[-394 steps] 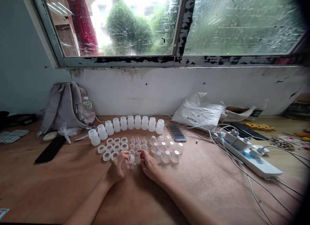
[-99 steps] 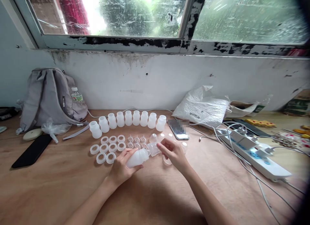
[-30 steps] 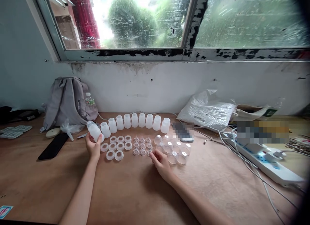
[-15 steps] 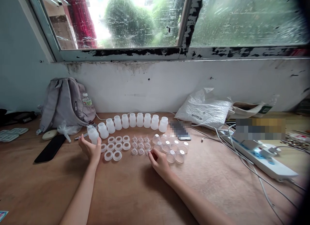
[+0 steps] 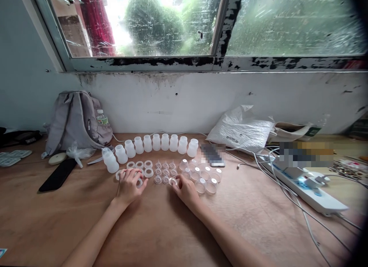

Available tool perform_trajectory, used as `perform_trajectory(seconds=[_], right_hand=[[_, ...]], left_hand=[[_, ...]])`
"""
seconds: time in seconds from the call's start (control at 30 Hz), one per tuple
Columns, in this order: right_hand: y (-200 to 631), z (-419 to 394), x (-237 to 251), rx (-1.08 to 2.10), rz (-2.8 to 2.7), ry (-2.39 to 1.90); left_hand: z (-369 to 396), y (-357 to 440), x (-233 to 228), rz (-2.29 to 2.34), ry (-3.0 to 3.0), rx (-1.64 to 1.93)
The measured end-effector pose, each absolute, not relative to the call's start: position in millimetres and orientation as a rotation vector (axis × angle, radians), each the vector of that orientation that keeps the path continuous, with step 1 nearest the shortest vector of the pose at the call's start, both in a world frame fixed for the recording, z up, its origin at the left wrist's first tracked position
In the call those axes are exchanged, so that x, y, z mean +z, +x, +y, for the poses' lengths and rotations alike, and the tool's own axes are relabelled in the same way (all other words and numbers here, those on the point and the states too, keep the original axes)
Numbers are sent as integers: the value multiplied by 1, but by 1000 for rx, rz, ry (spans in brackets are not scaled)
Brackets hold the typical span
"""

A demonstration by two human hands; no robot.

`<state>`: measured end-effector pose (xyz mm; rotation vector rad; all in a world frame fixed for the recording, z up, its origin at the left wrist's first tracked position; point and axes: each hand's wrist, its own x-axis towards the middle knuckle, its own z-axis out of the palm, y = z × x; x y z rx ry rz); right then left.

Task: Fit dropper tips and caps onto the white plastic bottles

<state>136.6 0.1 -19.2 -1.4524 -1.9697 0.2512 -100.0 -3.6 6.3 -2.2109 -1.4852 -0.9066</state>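
My left hand [image 5: 130, 186] reaches over the white bottle rings, its thumb and fingers around the near ring [image 5: 139, 183], which lies on the table. My right hand [image 5: 185, 189] pinches a clear silicone nipple [image 5: 172, 181] at the near right corner of the nipple group [image 5: 165, 172]. Frosted baby bottles [image 5: 156, 142] stand upright in a curved row behind. The leftmost bottle [image 5: 110, 162] has a clear piece on its mouth, too small to make out fully. Clear domed caps [image 5: 211, 186] sit right of my right hand, which partly hides them.
A black phone [image 5: 58, 175], a grey backpack [image 5: 71, 121] and a plastic bag [image 5: 80, 152] are on the left. At the back right lie another phone [image 5: 214, 155] and a silver padded bag [image 5: 243, 129]. A white power strip [image 5: 313, 190] with loose cables runs along the right.
My left hand has let go of the leftmost bottle and moved right and nearer, onto the rings. My right hand stays at the same nipple, with its fingers slightly shifted.
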Motion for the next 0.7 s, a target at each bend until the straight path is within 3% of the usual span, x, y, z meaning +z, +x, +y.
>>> perform_trajectory(seconds=[0.33, 0.47, 0.7], right_hand=[[125, -21, -1, 298, -2333, -1045], [130, -20, 1, 366, -2213, -1034], [131, -13, -7, 318, -1972, -1036]], left_hand=[[-21, -114, -20, -1628, -2090, -729], [-23, -107, -16, -1633, -2147, -865], [-33, -61, 16, -1475, -2810, -1139]])
